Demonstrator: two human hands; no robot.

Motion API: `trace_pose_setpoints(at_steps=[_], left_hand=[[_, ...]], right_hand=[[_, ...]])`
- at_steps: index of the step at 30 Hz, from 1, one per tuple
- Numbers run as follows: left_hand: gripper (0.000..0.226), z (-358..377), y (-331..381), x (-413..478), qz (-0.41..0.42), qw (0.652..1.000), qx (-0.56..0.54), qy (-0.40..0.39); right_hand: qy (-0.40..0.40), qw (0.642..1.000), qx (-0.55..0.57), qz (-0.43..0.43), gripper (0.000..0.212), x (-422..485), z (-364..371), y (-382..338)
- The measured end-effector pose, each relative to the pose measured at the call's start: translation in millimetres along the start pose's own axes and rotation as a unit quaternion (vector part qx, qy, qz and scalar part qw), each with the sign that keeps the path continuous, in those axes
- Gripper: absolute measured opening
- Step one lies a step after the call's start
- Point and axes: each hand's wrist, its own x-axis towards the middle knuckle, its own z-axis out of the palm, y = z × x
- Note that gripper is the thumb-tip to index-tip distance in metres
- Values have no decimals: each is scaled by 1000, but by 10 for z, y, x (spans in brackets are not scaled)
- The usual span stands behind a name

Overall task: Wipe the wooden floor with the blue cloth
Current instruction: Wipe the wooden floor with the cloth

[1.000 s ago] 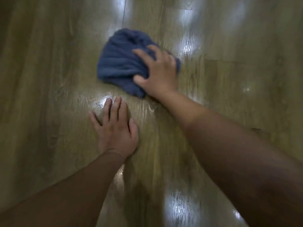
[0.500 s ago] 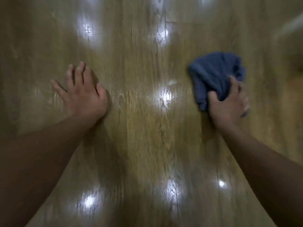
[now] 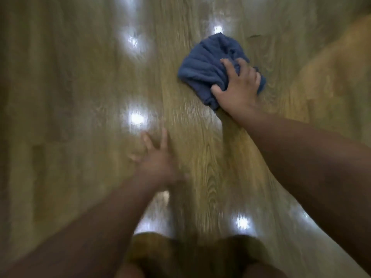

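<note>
R hand (image 3: 239, 91) grips bunched blue cloth (image 3: 208, 65), fingers curled into it; cloth lies on wooden floor (image 3: 80, 97). L hand (image 3: 154, 159) blurred, fingers spread straight, holds nothing, apart from cloth.

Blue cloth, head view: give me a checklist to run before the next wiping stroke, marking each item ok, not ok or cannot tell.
1. Right hand grips the blue cloth: ok, fingers and thumb are curled into the bunched fabric.
2. Cloth lies on the wooden floor: ok.
3. Left hand is free, with fingers spread: ok.
4. Left hand is braced on the floor: cannot tell, it is blurred.
5. Floor to the left of the cloth is free of things: ok, only light glare shows there.
6. Tan shape to the right of the cloth leaves room: cannot tell, too blurred.
</note>
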Motion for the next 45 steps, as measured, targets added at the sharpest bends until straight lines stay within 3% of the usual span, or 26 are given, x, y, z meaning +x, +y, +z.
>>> trace_pose_setpoints(at_steps=[2,7,12,14,16,19,21,24,28,35,43,45], left_hand=[[152,535,-76,-431,-41,998,-41,-14],[149,627,-119,-446,-38,994,-100,11],[147,643,-75,-493,-51,995,-84,33],[146,639,-65,-503,-50,995,-73,42],[145,633,-70,-519,-48,996,-63,46],[144,600,-56,-537,-46,996,-59,45],[144,598,-40,-554,-50,996,-60,43],[141,580,-45,-596,-53,996,-54,45],[125,737,-36,-768,-41,994,-13,96],[119,2072,-357,-1789,-22,1000,0,-21],[115,2293,-552,-2055,15,999,23,-35],[115,2266,-558,-2054,24,999,21,-27]], right_hand=[[-21,1000,13,-3,75,-499,66,-58],[-71,981,18,-178,75,-1936,139,338],[-81,953,7,-291,74,-1697,-125,916],[-41,971,-7,-235,75,-1305,-247,1298],[25,995,-4,-100,76,-913,-341,1736],[87,992,30,88,77,-657,-339,1964],[113,985,24,125,75,-850,-200,1746],[98,992,59,48,72,-1682,-66,1356],[12,972,19,-232,70,-2547,-47,1417],[18,974,-1,-226,73,-2542,-36,1422],[33,985,-10,-170,78,-2607,-23,1371],[32,994,1,-107,77,-2685,7,1293]])
